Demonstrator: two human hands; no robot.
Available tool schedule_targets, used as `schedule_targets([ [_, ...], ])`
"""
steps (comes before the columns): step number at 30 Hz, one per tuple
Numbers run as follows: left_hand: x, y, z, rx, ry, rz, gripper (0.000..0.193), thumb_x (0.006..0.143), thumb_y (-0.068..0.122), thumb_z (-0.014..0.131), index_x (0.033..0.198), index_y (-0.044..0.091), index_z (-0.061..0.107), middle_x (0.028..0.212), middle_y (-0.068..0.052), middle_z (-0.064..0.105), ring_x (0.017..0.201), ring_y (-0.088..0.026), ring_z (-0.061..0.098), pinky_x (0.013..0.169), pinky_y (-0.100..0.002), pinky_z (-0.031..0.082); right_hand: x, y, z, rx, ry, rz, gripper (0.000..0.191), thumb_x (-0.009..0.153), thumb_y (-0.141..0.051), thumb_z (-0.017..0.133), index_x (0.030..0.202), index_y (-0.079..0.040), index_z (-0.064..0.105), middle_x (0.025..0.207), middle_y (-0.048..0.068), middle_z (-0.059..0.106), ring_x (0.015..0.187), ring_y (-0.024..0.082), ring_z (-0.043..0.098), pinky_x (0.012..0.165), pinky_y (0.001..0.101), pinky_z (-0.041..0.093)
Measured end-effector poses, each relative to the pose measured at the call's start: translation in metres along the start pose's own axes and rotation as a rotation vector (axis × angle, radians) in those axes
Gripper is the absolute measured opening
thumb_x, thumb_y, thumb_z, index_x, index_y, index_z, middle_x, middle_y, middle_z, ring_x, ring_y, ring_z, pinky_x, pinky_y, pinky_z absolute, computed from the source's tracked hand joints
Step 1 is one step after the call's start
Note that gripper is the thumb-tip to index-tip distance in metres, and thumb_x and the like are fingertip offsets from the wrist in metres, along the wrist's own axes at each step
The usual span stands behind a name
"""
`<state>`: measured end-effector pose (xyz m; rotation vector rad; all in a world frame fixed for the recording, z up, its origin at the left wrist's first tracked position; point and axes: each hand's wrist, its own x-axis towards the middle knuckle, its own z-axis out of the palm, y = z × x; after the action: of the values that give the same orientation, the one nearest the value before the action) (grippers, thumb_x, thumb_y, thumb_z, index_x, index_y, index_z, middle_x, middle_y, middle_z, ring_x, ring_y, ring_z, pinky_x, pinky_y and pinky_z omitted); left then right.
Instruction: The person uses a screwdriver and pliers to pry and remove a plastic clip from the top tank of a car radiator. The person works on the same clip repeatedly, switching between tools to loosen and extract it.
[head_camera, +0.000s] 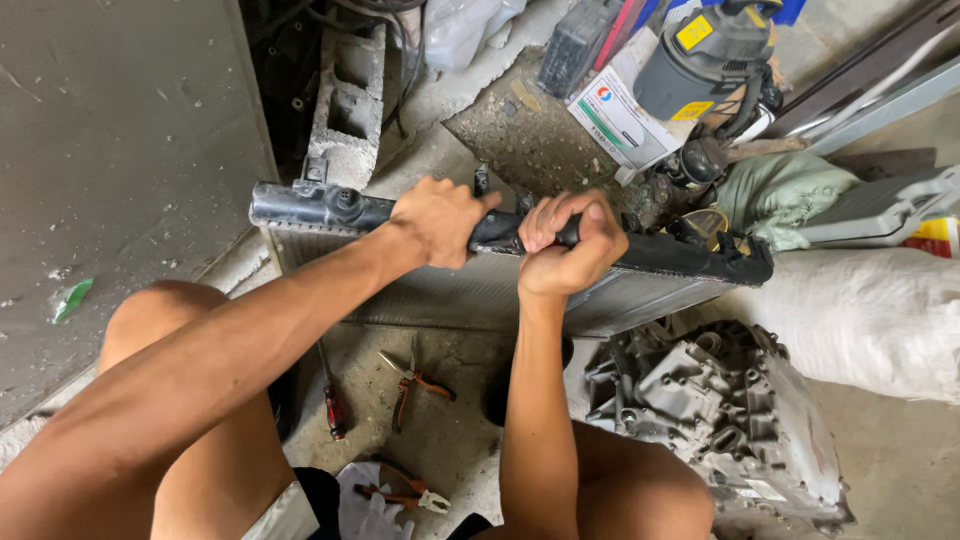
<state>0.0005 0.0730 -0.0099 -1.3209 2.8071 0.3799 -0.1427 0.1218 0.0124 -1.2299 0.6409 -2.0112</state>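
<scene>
**Black-capped radiator gripped in both hands on a workshop floor**

Grey painted panel (120, 150) fills the far left, flecked with chips; a green scrap (72, 299) lies on it. Concrete block (345, 105) stands behind the radiator's left end, hollow cells facing up.

Radiator (450, 290) stands on edge across the middle, silver fins facing the camera, black plastic top tank (700, 258) running left to right along its upper side. Left hand (440, 220) clenched over the tank, fingers wrapped to the far side. Right hand (572, 240) just beside it, closed in a fist around the same tank, thumb up. Both forearms cross the fins and hide part of them. Knees bare at either side.

Below the radiator, on the floor between the legs: red-handled screwdriver (332, 400), orange-handled pliers (412, 380), a second pair of pliers (400, 492) lying on a white cloth (370, 515) near the bottom edge.

Right of the right forearm, a grey cast metal housing (720, 410), ribbed and greasy, sits just beside the radiator's lower right corner. Behind the tank: a white box (625, 120), a grey jug with yellow cap (700, 60), a green-grey cloth (780, 195). A white sack (870, 315) lies far right, a grey plastic tray (880, 205) above it.

Floor (900, 460) is bare concrete, stained and dusty. Clutter crowds the back; space is tight.
</scene>
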Motion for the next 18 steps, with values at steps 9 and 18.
schedule_targets([
  [9,0.0,-0.012,0.013,0.039,0.063,0.121,0.06,0.079,0.027,0.073,0.134,0.012,0.055,0.11,-0.018,0.072,0.106,-0.038,0.069,0.089,-0.05,0.055,0.034,0.051,-0.001,-0.139,0.312,0.337,0.036,0.097,-0.028,0.046,0.067,-0.008,0.045,0.052,0.003,0.04,0.035,0.013,0.034,0.032,0.0306,0.024],
  [18,-0.018,-0.016,-0.018,-0.06,-0.009,0.115,0.096,0.07,0.023,0.079,0.157,0.019,0.037,0.109,-0.02,0.072,0.107,-0.041,0.067,0.094,-0.052,0.054,0.009,-0.004,-0.021,0.213,0.061,0.176,0.039,0.108,-0.032,0.043,0.079,-0.006,0.043,0.059,0.005,0.037,0.045,0.015,0.029,0.042,0.0299,0.027],
])
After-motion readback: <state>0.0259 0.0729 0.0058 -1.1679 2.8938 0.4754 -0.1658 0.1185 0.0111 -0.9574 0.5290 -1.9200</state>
